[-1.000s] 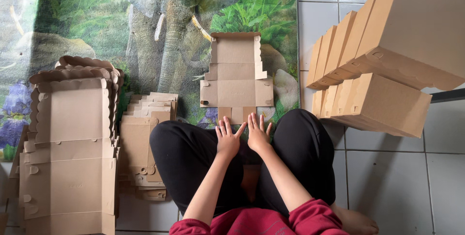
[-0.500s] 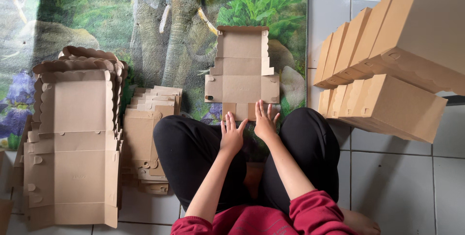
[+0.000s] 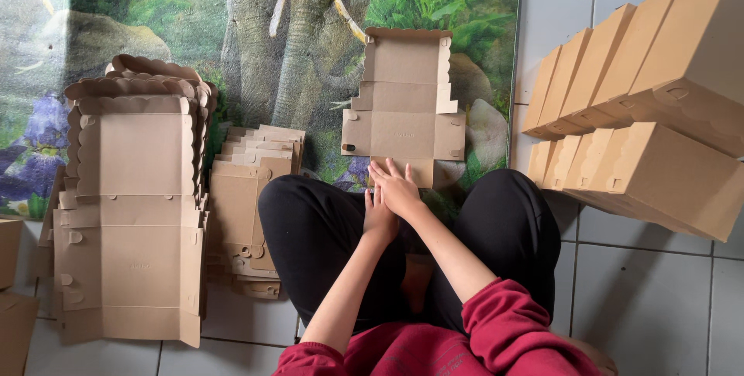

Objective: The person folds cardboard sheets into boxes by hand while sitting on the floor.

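a flat, unfolded cardboard box blank [image 3: 404, 116] lies at the upper centre of the frame on a floor mat printed with an elephant and green leaves [image 3: 232, 27]. its scalloped flap points toward the top of the frame and its lowest flap reaches down toward the person's knees.

the right hand [image 3: 399, 186] sits just below the middle of the frame, palm down and fingers stretched out flat, its fingertips resting on the bottom edge of the blank. the left hand [image 3: 378, 217] lies just under and to the left of the right hand, partly covered by it; it looks open and flat too, gripping nothing, though whether it touches the cardboard cannot be told. both hands are thus at the blank's near edge, with the rest of the blank spread above them.

the person sits cross-legged in black trousers [image 3: 310, 229] and red sleeves [image 3: 504, 329].

at the left of the frame is a tall stack of flat blanks [image 3: 136, 205], with a smaller pile of flat pieces [image 3: 248, 190] between it and the person's knee. at the right, on the grey tiled floor [image 3: 643, 283], stand rows of assembled cardboard boxes [image 3: 651, 105].
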